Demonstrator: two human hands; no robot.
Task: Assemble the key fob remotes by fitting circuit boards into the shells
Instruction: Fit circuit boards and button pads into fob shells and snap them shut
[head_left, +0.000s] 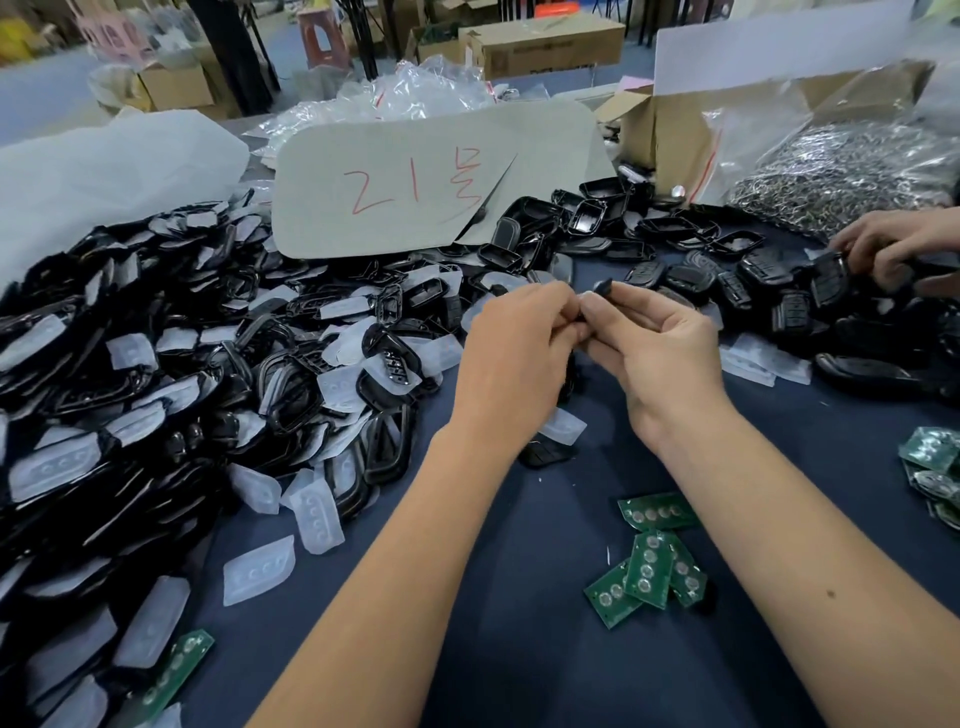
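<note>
A dark blue table (545, 649) carries everything, in a storeroom of cardboard boxes (545, 47) far beyond the hands. The left hand (511, 353) and right hand (660, 358) meet above the cloth, fingers curled and pinching one small black shell (602, 288); only its tip shows past the right fingertips, and whether a board sits inside cannot be told. Left of the left hand spreads a heap of black shells and clear pads (182, 374). Nearer than the right hand lie green circuit boards (649, 566). Far right of it, another person's hands (893, 249), cut off by the edge, handle finished fobs.
</note>
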